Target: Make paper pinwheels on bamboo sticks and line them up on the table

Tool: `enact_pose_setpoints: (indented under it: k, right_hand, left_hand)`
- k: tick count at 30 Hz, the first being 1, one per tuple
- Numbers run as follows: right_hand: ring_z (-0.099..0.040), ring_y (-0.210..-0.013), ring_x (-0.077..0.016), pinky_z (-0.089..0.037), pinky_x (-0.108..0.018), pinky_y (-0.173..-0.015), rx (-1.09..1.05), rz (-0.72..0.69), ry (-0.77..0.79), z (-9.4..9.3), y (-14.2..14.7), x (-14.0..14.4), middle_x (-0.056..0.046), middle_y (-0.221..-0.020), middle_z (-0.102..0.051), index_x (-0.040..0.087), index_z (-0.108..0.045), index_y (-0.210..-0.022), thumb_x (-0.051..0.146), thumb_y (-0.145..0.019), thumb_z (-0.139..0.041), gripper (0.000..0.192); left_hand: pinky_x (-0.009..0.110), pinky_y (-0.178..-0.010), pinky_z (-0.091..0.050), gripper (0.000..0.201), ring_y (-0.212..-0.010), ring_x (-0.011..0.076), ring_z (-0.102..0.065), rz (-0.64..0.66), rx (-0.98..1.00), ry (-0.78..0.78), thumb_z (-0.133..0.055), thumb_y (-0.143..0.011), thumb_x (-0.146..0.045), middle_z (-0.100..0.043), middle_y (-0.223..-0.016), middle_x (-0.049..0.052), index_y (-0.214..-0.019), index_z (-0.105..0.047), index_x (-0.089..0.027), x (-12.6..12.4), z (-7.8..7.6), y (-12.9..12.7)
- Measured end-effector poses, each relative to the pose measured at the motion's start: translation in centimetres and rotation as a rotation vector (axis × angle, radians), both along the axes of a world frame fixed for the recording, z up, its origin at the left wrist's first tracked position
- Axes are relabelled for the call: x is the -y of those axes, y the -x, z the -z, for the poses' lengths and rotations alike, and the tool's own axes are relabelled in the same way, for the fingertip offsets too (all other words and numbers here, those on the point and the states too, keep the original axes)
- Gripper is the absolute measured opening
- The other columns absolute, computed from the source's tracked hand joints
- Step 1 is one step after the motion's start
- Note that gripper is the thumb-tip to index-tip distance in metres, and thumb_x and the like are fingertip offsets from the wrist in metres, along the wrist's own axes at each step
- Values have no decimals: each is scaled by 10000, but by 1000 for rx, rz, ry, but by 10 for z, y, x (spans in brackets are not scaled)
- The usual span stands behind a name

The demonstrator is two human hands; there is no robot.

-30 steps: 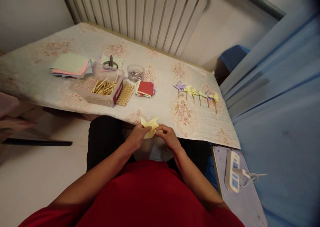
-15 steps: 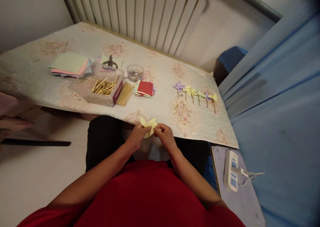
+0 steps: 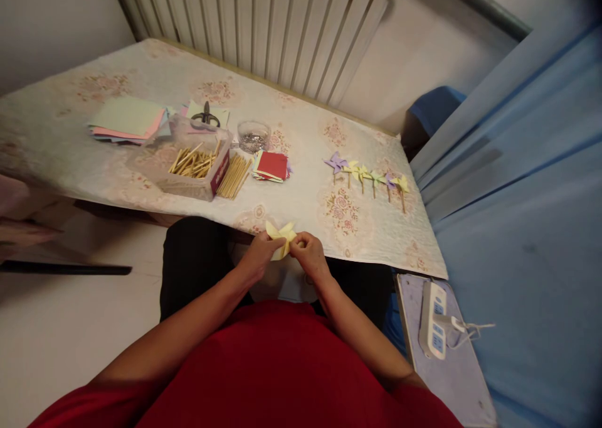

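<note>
Both my hands meet just in front of the table's near edge, holding a folded yellow paper pinwheel [image 3: 281,235]. My left hand [image 3: 256,260] grips its left side from below. My right hand [image 3: 308,257] pinches its centre with the fingertips. On the table [image 3: 301,208] beyond lie a row of finished paper pinwheels on sticks [image 3: 369,177], a stack of small coloured paper squares with a red one on top [image 3: 273,165], and a clear box of wooden sticks [image 3: 195,164] with more loose sticks [image 3: 235,177] beside it.
A glass bowl of small shiny bits [image 3: 254,137], black scissors [image 3: 205,115] and a pile of larger coloured sheets [image 3: 126,119] sit at the table's back left. A radiator [image 3: 263,26] stands behind. A power strip [image 3: 435,320] lies on a low surface at right, next to blue fabric [image 3: 517,196].
My hands drew slightly closer together and the right fingertips shifted onto the pinwheel's centre. The pinwheel's blades look more gathered than before.
</note>
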State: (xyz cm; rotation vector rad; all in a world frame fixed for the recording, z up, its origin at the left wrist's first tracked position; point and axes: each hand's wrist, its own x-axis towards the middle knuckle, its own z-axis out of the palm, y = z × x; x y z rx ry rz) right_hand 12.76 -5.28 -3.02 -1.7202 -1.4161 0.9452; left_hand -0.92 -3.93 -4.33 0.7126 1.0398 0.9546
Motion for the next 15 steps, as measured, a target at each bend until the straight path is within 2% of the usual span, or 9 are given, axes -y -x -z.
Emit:
enact_pose_setpoints:
  k: [15]
  right_hand:
    - [-461, -577, -130, -350, -228, -537, -13, -7, -6, 5, 2, 0, 26, -570, -551, 203, -555, -596, 300, -679, -551, 128]
  left_hand:
    - [242, -603, -433, 261, -613, 132, -583, -40, -22, -18, -671, -600, -226, -673, -713, 7, -839, -666, -121, 0, -2, -1]
